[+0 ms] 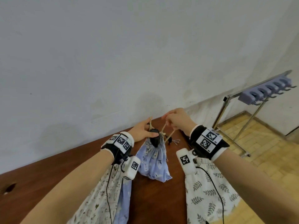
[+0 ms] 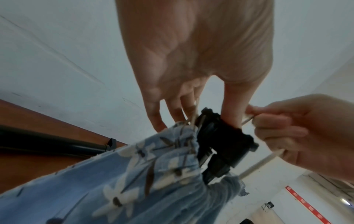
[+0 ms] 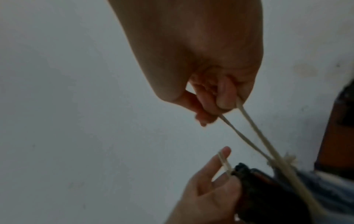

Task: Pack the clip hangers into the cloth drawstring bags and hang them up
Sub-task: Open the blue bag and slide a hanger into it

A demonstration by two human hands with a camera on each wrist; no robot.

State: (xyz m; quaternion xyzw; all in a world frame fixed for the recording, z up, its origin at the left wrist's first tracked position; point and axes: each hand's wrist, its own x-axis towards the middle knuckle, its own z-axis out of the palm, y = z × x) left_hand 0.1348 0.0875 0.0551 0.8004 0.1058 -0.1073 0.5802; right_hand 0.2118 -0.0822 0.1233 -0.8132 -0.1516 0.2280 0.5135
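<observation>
A blue flower-print drawstring bag point(image 1: 152, 160) lies on the brown table point(image 1: 153, 199), its neck gathered. A black clip hanger point(image 1: 154, 139) sticks out of the bag's mouth. My left hand point(image 1: 145, 130) pinches that hanger point(image 2: 222, 136) between thumb and fingers, with one loop of the beige cord over its index finger point(image 3: 220, 157). My right hand point(image 1: 171, 119) is raised a little to the right and pinches the other drawstring loop point(image 3: 254, 133), which runs taut down to the bag's neck point(image 2: 184, 136). How much of the hanger is inside the bag is hidden.
A white leaf-print bag point(image 1: 208, 191) lies under my right forearm, and a cream flower-print bag point(image 1: 100, 191) with another blue one point(image 1: 124, 199) under my left. A small clip point(image 1: 174, 141) lies beyond the blue bag. A metal rack with purple hooks point(image 1: 265, 91) stands at the right.
</observation>
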